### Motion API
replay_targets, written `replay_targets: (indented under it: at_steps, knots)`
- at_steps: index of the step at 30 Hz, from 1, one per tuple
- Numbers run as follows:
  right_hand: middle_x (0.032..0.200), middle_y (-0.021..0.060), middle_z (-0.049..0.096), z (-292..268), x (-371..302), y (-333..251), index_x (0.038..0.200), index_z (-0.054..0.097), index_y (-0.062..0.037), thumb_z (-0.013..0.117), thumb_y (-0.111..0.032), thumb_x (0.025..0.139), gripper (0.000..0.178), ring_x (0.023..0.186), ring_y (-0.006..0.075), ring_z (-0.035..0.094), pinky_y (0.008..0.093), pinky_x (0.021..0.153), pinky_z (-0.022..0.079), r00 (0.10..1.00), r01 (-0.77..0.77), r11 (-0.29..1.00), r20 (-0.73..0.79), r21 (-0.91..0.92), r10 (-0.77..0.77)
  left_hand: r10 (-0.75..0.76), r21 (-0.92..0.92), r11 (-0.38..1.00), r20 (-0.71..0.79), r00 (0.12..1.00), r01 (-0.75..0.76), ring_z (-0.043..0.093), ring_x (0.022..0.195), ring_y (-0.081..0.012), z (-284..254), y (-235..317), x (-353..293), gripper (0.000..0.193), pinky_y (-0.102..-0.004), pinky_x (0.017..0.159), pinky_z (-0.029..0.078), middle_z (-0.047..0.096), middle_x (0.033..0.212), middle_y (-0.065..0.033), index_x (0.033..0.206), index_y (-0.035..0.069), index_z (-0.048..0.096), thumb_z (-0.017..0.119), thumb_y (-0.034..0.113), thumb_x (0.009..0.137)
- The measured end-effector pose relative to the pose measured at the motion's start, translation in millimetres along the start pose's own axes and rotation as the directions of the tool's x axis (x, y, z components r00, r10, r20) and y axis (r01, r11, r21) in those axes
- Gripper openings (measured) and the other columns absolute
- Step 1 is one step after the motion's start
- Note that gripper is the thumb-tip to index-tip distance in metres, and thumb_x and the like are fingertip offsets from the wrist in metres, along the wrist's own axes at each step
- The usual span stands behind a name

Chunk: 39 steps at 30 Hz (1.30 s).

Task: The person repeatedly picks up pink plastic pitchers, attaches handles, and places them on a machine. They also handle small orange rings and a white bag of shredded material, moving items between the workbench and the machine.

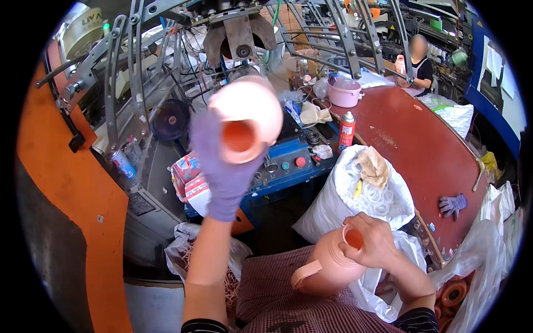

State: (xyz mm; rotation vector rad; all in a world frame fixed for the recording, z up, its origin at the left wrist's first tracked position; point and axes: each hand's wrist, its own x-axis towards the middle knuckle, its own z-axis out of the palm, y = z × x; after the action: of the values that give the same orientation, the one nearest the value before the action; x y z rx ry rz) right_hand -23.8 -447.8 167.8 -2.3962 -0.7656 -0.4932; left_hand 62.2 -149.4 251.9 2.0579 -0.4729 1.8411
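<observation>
My left hand (229,183), in a purple glove, is raised in front of the machine and closed around a pale pink plastic jug (261,105). That jug's round opening faces me and shows an orange inside; motion blurs it a little. Low at the right, my bare right hand (373,240) grips a second jug, the pink plastic jug with a side handle (325,266), by its neck. Its fingers curl over the rim. This jug lies tilted above my checked apron (272,275), its mouth toward the upper right.
A metal machine head (241,41) hangs beyond the raised jug. A white sack of clear rings (327,194) stands beside a red-brown table (400,133) with a spray can (347,131) nearby. A purple glove (452,206) lies there. Another person (422,69) works at the far right.
</observation>
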Motion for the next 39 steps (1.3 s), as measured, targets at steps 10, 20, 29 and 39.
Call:
replay_targets:
  at_steps: [10, 20, 29, 39]
  knots:
    - [0.083, 0.0121, 0.063, -8, -11, 5, 0.096, 0.066, -0.0037, 0.075, -0.033, 0.066, 0.042, 0.067, 0.0327, 0.065, 0.0398, 0.063, 0.053, 0.998, -0.040, 0.999, -0.052, 0.004, 0.041, 0.222, -0.003, 0.975, 0.134, 0.966, -0.224, 0.049, 0.118, -0.0386, 74, -12, -28, 0.070, -0.0528, 0.100, 0.037, 0.054, 0.127, -0.0155, 0.121, 0.006, 0.051, 0.084, 0.020, 0.061]
    - [0.085, 0.0131, 0.064, -24, -28, -4, 0.095, 0.067, -0.0022, 0.075, -0.031, 0.065, 0.042, 0.070, 0.0322, 0.065, 0.0386, 0.064, 0.053, 0.991, -0.063, 0.997, -0.115, 0.035, 0.067, 0.047, 0.070, 0.995, 0.341, 0.939, -0.075, 0.043, 0.122, -0.0409, 125, -98, -28, 0.066, -0.0472, 0.103, 0.040, 0.044, 0.132, -0.0158, 0.124, 0.017, 0.052, 0.075, 0.007, 0.064]
    - [0.087, 0.0133, 0.065, -12, -23, 11, 0.095, 0.067, -0.0023, 0.077, -0.031, 0.064, 0.043, 0.071, 0.0319, 0.066, 0.0383, 0.065, 0.053, 0.987, -0.082, 0.994, -0.135, 0.068, 0.091, 0.124, 0.145, 0.965, 0.479, 0.869, -0.218, 0.040, 0.127, -0.0390, 130, -110, -21, 0.076, -0.0469, 0.104, 0.039, 0.042, 0.136, -0.0129, 0.130, 0.022, 0.048, 0.074, 0.003, 0.061]
    - [0.088, 0.0115, 0.065, 11, 1, 16, 0.097, 0.068, -0.0025, 0.078, -0.034, 0.065, 0.046, 0.070, 0.0308, 0.066, 0.0381, 0.066, 0.054, 0.993, -0.048, 0.996, -0.106, 0.073, 0.055, 0.114, 0.126, 0.971, 0.497, 0.860, -0.202, 0.043, 0.126, -0.0378, 122, -105, -15, 0.073, -0.0486, 0.100, 0.040, 0.045, 0.135, -0.0126, 0.128, 0.022, 0.051, 0.073, 0.003, 0.061]
